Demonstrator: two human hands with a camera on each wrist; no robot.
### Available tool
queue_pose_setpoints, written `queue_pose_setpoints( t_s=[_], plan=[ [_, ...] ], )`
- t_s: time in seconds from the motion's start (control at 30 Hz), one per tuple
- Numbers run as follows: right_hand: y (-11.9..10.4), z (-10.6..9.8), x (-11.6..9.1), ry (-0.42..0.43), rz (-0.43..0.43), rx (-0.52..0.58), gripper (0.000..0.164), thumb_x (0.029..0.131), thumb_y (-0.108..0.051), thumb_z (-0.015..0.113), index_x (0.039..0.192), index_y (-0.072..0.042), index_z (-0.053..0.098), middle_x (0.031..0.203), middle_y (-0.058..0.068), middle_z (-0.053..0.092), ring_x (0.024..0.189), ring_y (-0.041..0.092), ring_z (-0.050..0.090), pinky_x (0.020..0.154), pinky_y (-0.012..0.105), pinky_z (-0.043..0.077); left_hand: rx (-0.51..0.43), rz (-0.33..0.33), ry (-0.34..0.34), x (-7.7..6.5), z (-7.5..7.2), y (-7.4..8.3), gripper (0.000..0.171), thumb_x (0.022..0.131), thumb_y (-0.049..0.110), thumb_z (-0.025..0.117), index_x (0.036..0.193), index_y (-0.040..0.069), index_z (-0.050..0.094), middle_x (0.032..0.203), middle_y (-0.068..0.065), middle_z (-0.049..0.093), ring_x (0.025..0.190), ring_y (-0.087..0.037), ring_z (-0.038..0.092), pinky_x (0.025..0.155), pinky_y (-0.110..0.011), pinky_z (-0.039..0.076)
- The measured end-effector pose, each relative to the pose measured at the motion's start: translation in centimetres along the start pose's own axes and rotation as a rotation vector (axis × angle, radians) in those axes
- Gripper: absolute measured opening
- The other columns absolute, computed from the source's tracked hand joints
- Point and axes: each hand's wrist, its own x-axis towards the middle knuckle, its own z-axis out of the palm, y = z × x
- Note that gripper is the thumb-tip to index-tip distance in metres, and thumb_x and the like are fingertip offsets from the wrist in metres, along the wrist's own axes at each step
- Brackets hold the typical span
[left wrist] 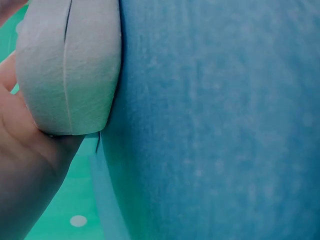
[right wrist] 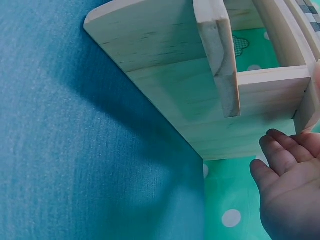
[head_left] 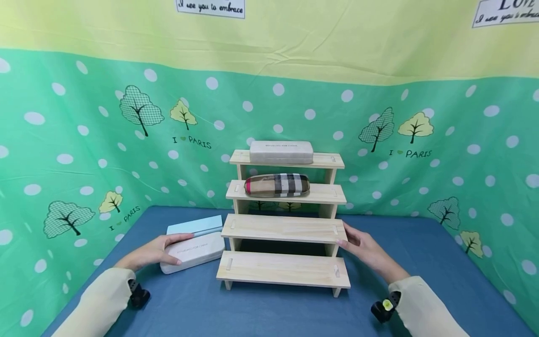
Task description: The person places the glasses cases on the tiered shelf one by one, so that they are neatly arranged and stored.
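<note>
Grips a white case [head_left: 200,250] with the left hand [head_left: 149,250], spread only to the width of the case, with the thumb along the near edge and the fingers over the far side. Lies low at the blue table [head_left: 177,309], just left of the wooden stand [head_left: 282,267], with the lettered lid facing up. In the left wrist view, shows a seam between lid and base near the palm. Just behind, a light blue case [head_left: 195,224].

Touches the right end of the second step up with the right hand [head_left: 366,245], fingers relaxed, apparently without closing round the wood, though mostly cut off at the thumb in the right wrist view.

On the top step, another white case [head_left: 281,152], laid lengthwise. One step below, a plaid pouch [head_left: 277,186] with red at the left end. Behind everything, a green and yellow cloth [head_left: 290,98] with dots and printed trees. Along both arms, cream sleeves [head_left: 98,299].
</note>
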Motion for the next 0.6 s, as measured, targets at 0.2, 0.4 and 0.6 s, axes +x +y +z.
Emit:
queue_pose_setpoints(
  t_s=[0.2,0.4,0.6],
  plan=[
    [-0.02,0.04,0.09,0.003,-0.003,-0.003,0.069,0.096,-0.022,0.055,0.147,0.007,0.018,0.146,0.03,0.028,0.128,0.043,0.039,0.097,0.047,0.039,0.013,-0.003,0.008,-0.11,0.05,0.01,0.081,0.072,0.018,0.079,0.142,0.003,0.04,0.143,-0.026,0.038,0.121,-0.035,0.039,0.089,-0.043,0.035],
    [0.02,0.0,0.15,0.002,-0.006,-0.006,0.069,0.096,-0.022,0.055,0.146,0.008,0.018,0.146,0.031,0.028,0.128,0.043,0.039,0.097,0.048,0.039,0.068,-0.021,0.013,-0.25,0.27,0.06,0.084,0.071,0.022,0.079,0.143,0.004,0.04,0.139,-0.027,0.041,0.11,-0.028,0.044,0.083,-0.039,0.036],
    [-0.01,0.01,0.13,-0.003,0.0,-0.003,0.069,0.096,-0.022,0.055,0.147,0.007,0.018,0.146,0.031,0.029,0.128,0.043,0.039,0.096,0.048,0.04,0.101,-0.013,-0.014,-0.33,0.42,-0.13,0.091,0.07,0.025,0.081,0.145,0.004,0.035,0.135,-0.027,0.042,0.099,-0.024,0.044,0.077,-0.034,0.035]
  ],
)
